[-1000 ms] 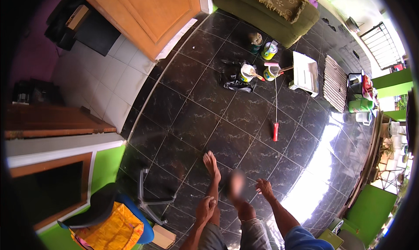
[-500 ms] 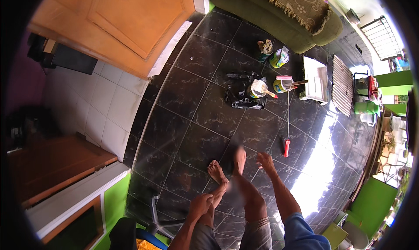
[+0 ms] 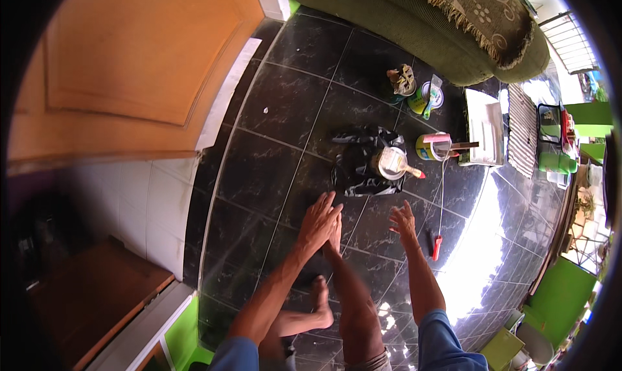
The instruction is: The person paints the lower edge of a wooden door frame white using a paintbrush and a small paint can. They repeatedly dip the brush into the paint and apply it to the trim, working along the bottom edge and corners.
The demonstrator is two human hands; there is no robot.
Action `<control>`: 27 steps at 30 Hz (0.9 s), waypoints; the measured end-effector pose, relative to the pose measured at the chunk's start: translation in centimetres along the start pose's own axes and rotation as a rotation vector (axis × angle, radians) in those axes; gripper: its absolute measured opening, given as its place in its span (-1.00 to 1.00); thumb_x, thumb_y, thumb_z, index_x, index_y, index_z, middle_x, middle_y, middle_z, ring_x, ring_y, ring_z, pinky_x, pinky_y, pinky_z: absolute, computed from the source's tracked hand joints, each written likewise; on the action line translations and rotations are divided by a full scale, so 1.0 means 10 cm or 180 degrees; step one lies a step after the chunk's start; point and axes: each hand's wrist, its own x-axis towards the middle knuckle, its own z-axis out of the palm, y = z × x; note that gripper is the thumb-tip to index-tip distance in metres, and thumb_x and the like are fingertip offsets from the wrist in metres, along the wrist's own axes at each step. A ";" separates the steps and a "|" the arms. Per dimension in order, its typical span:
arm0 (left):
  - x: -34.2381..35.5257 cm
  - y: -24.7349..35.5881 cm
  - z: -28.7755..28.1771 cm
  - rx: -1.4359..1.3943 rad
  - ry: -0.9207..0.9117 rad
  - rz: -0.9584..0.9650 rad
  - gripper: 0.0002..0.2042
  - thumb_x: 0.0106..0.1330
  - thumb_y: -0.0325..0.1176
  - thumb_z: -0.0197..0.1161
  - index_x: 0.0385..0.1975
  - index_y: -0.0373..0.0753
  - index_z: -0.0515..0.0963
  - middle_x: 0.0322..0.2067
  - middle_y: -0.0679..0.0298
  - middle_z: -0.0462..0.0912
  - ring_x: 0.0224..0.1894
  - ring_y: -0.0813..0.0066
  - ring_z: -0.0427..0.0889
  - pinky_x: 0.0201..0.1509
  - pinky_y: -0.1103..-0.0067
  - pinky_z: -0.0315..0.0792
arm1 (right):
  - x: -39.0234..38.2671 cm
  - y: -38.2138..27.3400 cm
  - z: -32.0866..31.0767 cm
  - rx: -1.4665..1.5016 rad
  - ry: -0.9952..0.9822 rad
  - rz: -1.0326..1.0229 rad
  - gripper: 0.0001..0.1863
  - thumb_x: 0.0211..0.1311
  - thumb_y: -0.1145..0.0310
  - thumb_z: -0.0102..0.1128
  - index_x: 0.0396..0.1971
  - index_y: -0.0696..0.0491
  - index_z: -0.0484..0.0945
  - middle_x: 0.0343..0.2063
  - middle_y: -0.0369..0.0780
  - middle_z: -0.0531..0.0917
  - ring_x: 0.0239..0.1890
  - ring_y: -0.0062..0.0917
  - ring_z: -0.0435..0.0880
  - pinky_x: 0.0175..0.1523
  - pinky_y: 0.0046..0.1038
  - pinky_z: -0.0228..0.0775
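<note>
Both bare hands above a dark tiled floor point(image 3: 259, 167), with painting gear ahead of them. The left hand point(image 3: 317, 223) is stretched forward, its fingers nearly straight and lying close together, gripping nothing visible. It overlaps a bare foot point(image 3: 335, 236); whether the two touch cannot be told. The right hand point(image 3: 404, 223) is held out with its fingers apart and no object between them.

The nearest gear is a crumpled black plastic bag point(image 3: 355, 171), lying on the tiles just beyond the left fingertips, with a gap visible between. At the bag's right side stands an open can point(image 3: 389, 174), ahead of the right fingers and apart from them. A paintbrush point(image 3: 409, 169) rests across its mouth, the bristles to the left and the red-tipped handle projecting to the right.

To the right of the right hand lies the red handle point(image 3: 437, 248) of a roller, clear of the fingers; its thin rod runs forward to a pink sleeve point(image 3: 435, 138) at a second can point(image 3: 425, 150). Farther right is a white paint tray point(image 3: 486, 128). Two more cans stand beyond, near the green sofa point(image 3: 389, 22).
</note>
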 end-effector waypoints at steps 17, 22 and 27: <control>1.87 -1.30 1.32 0.0720 -0.0300 0.0919 -0.40 0.29 0.00 0.31 0.29 -0.12 0.45 0.46 0.15 0.20 0.54 0.15 0.05 0.57 0.04 -0.08 | 1.63 0.06 0.49 0.0522 0.0562 -0.1086 -0.55 0.37 0.29 0.23 0.21 0.08 0.47 0.05 -0.27 0.60 -0.05 -0.60 0.60 -0.22 -0.48 0.63; 1.86 -1.72 1.11 0.1061 -0.0034 0.0959 -0.45 0.33 -0.08 0.29 0.28 -0.15 0.46 0.45 0.15 0.24 0.52 0.15 0.11 0.58 0.05 -0.09 | 1.60 -0.19 0.99 0.0359 0.0527 -0.1460 -0.55 0.37 0.31 0.22 0.21 0.09 0.45 0.02 -0.26 0.57 -0.04 -0.59 0.58 -0.14 -0.44 0.63; 1.91 -2.26 0.67 0.1418 0.0138 0.0705 -0.48 0.36 -0.13 0.26 0.28 -0.18 0.47 0.40 0.19 0.34 0.49 0.14 0.18 0.57 0.03 -0.11 | 1.56 -0.62 1.71 0.0437 -0.0114 -0.1725 -0.56 0.34 0.39 0.20 0.19 0.13 0.48 -0.05 -0.21 0.55 -0.11 -0.57 0.56 -0.14 -0.46 0.65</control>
